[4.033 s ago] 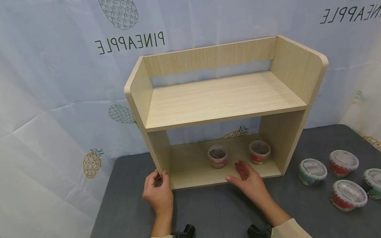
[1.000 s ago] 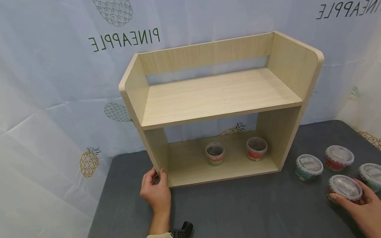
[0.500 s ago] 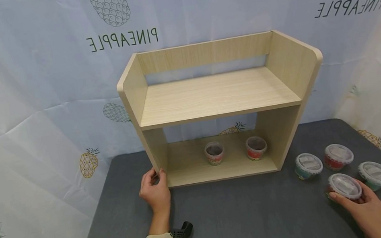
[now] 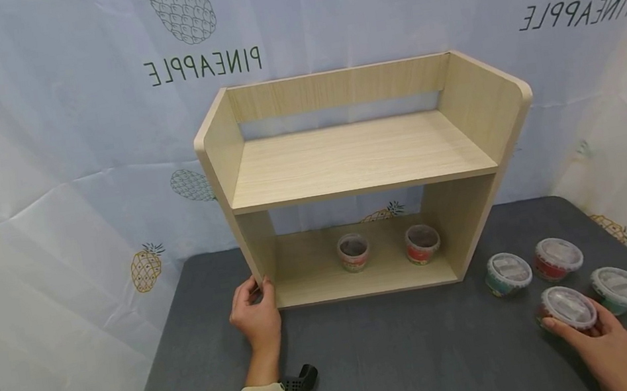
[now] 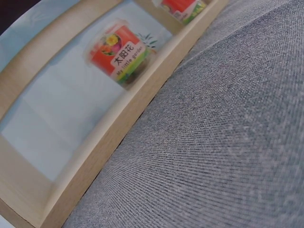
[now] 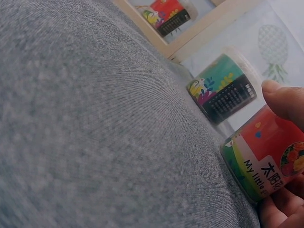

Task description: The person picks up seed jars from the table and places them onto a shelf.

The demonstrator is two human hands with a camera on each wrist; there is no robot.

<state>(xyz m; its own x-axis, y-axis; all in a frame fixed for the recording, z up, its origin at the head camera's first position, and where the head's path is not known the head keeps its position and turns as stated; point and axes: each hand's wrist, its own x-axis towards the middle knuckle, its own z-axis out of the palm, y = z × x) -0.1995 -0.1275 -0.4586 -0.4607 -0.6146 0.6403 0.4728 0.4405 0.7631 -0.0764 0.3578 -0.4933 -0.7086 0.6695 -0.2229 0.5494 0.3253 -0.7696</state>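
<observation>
A light wooden shelf (image 4: 356,159) stands on the grey table (image 4: 402,357). Its lower compartment holds two lidded cups (image 4: 353,251) (image 4: 422,243), seen as red-labelled cups (image 5: 118,50) in the left wrist view. My left hand (image 4: 255,297) grips the lower front edge of the shelf's left side panel. To the right of the shelf are several cups. My right hand (image 4: 585,332) curls round the near red cup (image 4: 568,309), which stands on the table. In the right wrist view my thumb (image 6: 285,97) and fingers enclose this red cup (image 6: 268,156).
A teal cup (image 4: 508,273), a red cup (image 4: 557,257) and another teal cup (image 4: 619,288) stand close around the held one. The teal cup (image 6: 223,88) shows just beyond it. A pineapple-print sheet hangs behind. The shelf's upper board is bare.
Four seconds ago my right hand was at the shelf's lower front; it has moved right and closed on the near red cup. Over the last second nothing has shifted.
</observation>
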